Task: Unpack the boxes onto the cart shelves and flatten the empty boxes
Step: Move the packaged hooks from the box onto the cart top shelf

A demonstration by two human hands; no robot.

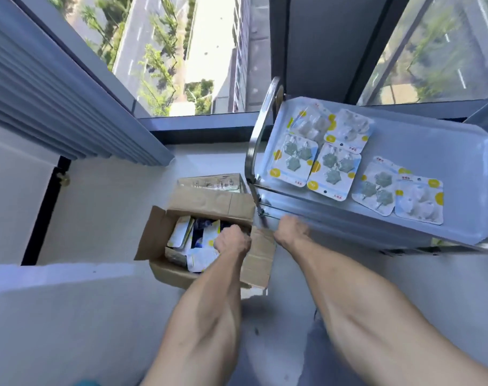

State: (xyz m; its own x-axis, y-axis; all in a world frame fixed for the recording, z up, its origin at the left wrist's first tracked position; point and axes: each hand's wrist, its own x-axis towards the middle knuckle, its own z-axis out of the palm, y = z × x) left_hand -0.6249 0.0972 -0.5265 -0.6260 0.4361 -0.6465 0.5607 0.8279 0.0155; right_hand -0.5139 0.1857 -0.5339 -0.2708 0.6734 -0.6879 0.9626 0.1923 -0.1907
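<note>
Room: a pale floor (pixel 103 207) is running up to tall windows (pixel 181 51) that are looking down on a street with trees.
Landmark: a metal cart (pixel 421 151) is standing by the glass.
Cart top shelf: six carded hook packs (pixel 333 169) are lying flat on it, four towards the handle end and two nearer the front edge.
Open box: a cardboard box (pixel 206 207) is sitting on the floor just left of the cart, flaps up, with more packs (pixel 181 232) piled inside.
Second box: another carton (pixel 212 182) is showing behind it, against the cart's leg.
Left hand: the left hand (pixel 231 240) is reaching into the open box, fingers curled down among the packs; what they are gripping I cannot tell.
Right hand: the right hand (pixel 291 228) is blurring at the cart's lower rail beside the box; its grip cannot be told.
</note>
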